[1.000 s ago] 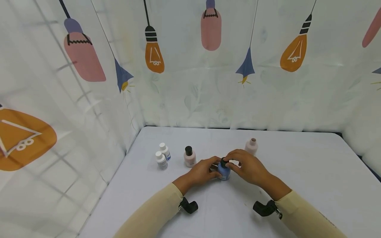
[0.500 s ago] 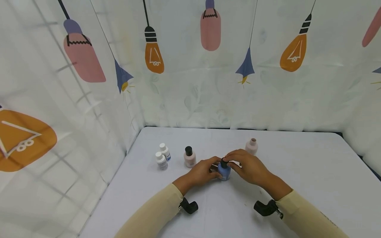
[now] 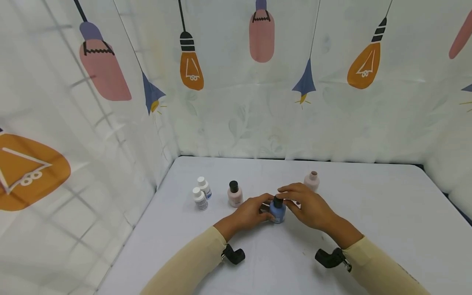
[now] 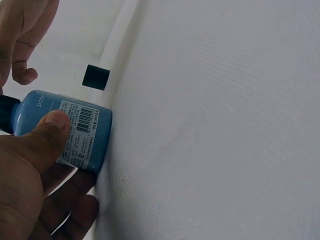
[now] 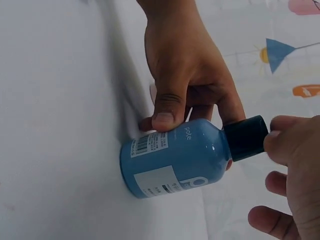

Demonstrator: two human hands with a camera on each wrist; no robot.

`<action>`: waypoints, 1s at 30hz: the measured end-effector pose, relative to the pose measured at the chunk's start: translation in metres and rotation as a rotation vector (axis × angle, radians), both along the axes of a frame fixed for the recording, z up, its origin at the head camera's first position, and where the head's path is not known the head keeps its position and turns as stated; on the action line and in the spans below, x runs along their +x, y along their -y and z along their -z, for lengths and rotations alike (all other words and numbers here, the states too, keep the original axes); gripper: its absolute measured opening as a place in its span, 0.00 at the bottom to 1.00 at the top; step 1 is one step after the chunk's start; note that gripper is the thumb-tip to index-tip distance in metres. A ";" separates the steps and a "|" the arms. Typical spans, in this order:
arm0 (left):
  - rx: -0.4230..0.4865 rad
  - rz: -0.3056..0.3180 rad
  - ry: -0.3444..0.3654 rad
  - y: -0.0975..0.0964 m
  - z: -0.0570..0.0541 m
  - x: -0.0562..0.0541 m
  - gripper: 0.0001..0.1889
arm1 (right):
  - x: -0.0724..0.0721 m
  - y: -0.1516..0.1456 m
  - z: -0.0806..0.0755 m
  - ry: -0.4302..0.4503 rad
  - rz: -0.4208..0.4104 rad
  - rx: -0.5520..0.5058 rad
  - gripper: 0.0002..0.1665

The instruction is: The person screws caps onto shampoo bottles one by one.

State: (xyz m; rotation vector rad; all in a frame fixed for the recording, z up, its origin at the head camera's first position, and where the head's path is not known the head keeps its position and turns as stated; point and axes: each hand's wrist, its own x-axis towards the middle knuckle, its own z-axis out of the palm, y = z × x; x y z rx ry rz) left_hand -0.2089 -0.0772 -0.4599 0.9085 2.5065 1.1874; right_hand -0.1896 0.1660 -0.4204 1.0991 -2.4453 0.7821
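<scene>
A blue bottle [image 3: 277, 214] with a black cap [image 5: 245, 138] stands upright on the table. My left hand [image 3: 250, 213] grips its body from the left, the thumb across the printed label [image 4: 77, 132]. At the cap's top edge is my right hand [image 3: 310, 208], with fingers spread and fingertips right beside the cap rather than wrapped round it. Just behind that hand stands an uncapped pink bottle [image 3: 312, 182], its neck open. A loose black cap [image 4: 96, 77] shows past the blue bottle in the left wrist view; the right hand hides that spot from the head view.
Left of the hands, a pink bottle [image 3: 234, 196] with a black cap stands upright. Farther left are two small white bottles, one in front [image 3: 200, 200] and one behind [image 3: 204, 188]. The white table [image 3: 368, 196] meets a printed curtain [image 3: 236, 114] at its back and left.
The right hand's fingers have loosened from the blue bottle's cap, with the thumb drawn back to the right. Left hand and bottles stay put.
</scene>
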 end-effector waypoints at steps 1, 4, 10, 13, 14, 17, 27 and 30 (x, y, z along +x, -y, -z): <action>-0.002 -0.002 0.001 0.000 0.000 0.000 0.26 | -0.001 0.000 0.000 -0.010 -0.010 0.005 0.19; -0.005 -0.007 0.005 0.000 -0.001 0.001 0.26 | -0.001 0.001 0.000 -0.007 -0.005 0.017 0.19; 0.010 -0.001 0.016 0.000 0.000 0.000 0.26 | 0.003 0.006 0.000 0.057 0.102 0.006 0.13; 0.016 0.003 0.020 -0.001 0.000 0.000 0.27 | 0.004 0.008 0.001 0.090 0.139 0.001 0.12; 0.019 0.005 0.021 -0.001 0.001 0.000 0.27 | 0.005 0.009 0.001 0.098 0.143 -0.001 0.12; 0.025 0.008 0.018 -0.001 0.001 0.000 0.27 | 0.005 0.009 0.001 0.107 0.145 -0.002 0.12; 0.007 -0.001 0.005 0.000 0.003 0.000 0.26 | 0.001 0.003 0.003 -0.014 0.016 0.012 0.19; 0.014 0.001 0.005 -0.001 0.003 0.000 0.26 | 0.002 0.004 0.002 -0.017 0.035 0.012 0.18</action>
